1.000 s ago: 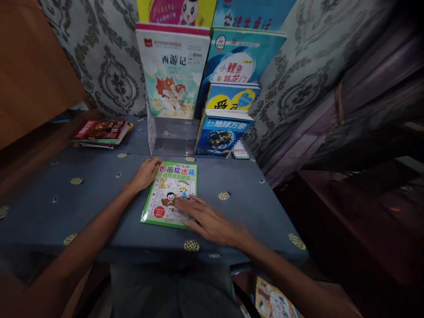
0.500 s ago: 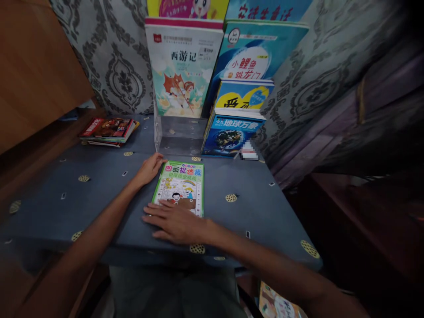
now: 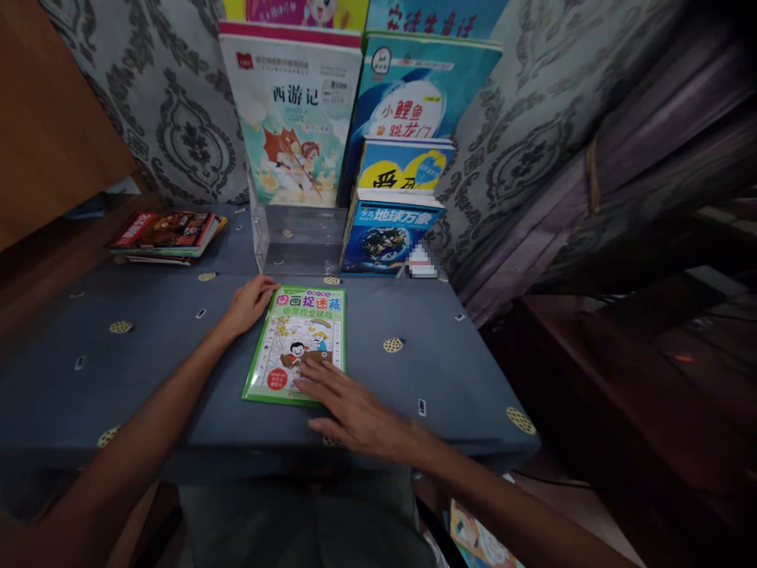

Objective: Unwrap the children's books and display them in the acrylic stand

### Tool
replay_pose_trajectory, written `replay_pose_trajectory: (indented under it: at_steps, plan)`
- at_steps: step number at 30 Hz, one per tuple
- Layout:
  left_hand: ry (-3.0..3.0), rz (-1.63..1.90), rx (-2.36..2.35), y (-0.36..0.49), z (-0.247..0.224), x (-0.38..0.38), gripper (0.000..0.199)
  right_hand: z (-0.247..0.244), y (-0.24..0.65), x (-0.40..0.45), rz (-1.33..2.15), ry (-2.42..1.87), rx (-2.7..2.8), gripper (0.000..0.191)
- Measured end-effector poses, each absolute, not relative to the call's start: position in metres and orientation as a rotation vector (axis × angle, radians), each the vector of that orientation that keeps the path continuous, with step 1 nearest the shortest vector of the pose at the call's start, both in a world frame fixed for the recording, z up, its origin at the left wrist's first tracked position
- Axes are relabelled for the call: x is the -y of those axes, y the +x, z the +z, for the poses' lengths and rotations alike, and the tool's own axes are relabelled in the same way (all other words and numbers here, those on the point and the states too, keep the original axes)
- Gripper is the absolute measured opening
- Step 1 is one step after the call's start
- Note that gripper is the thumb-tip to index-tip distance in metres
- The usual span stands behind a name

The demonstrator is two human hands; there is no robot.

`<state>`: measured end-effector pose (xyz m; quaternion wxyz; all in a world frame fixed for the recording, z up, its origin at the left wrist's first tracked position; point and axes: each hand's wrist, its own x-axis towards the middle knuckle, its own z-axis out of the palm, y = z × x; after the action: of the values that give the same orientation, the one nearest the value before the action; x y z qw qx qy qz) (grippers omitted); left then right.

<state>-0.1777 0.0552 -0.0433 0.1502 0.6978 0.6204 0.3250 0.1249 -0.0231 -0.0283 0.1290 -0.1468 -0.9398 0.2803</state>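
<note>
A green-bordered book [image 3: 301, 331] with a picture cover lies flat near the front of the cloth-covered table [image 3: 431, 355]. Beside its upper left corner is my left hand [image 3: 251, 304], fingers loosely bent and close together at the book's edge; whether they grip it cannot be made out. My right hand [image 3: 355, 406] is spread open with its fingertips over the book's lower right part and its thumb apart, holding nothing.
A clear stand [image 3: 301, 237] holds a white book [image 3: 296, 118] and blue books [image 3: 387, 241] at the back. Stacked magazines [image 3: 165, 235] lie at the back left. A curtain [image 3: 556, 213] hangs on the right.
My right hand has moved right across the book, uncovering its lower left part with a red circle. My left hand stays by the upper left corner. The whole view has shifted slightly.
</note>
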Motion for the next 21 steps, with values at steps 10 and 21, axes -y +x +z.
replay_pose_trajectory:
  at_steps: [10,21]
  plan:
    - [2.070,0.926,-1.795,-0.175,-0.048,-0.053,0.026,-0.053,0.117,-0.092,0.754,-0.764,2.556,0.052]
    - [2.156,0.863,-1.819,-0.170,-0.047,-0.048,0.031,-0.072,0.105,-0.131,0.602,-0.883,2.320,0.038]
